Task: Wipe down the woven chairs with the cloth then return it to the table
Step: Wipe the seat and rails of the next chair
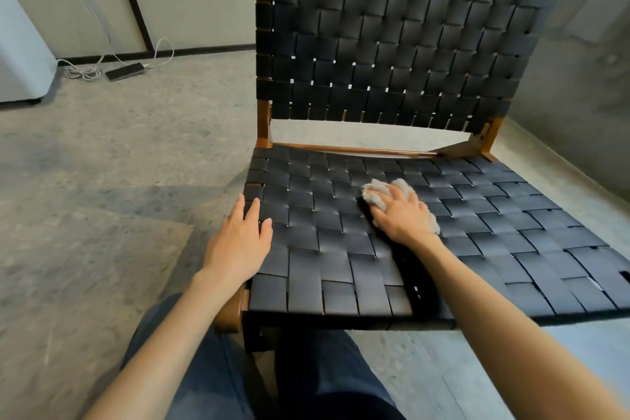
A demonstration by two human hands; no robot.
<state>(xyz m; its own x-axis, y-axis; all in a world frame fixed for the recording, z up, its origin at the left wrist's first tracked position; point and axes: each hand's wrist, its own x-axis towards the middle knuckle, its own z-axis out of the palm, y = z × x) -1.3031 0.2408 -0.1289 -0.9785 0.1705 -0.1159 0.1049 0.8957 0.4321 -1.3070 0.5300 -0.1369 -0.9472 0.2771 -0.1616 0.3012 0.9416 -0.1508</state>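
Bottom centre of frame: dark trousers (211, 385), close against the front rail of the woven chair (494, 232).

Lower centre-left: left hand (240, 242) laid flat on the left front edge of the seat, fingers straight and slightly spread, gripping nothing. Judged a bracing hold.

Centre: right hand (402, 215) palm-down on the cloth (376, 193), fingers bent over it, holding it bunched and pressed against the weave.

Cloth: pale, fluffy, crumpled, on the middle of the seat. Showing past the fingertips toward the upper left and again at the heel of the hand. No clear long axis. Left hand well apart from it, to frame left.

Wiped and unwiped areas not distinguishable. Largest open run of seat to the right of the cloth and toward the rear rail. Next stroke judged rightward or rearward, across the straps.

Beyond: backrest (392, 27) upright, untouched by either hand.

Table for the return: not in view.

Upper left: white cable (81, 72) and a dark flat device (124, 71) on the floor by the wall.
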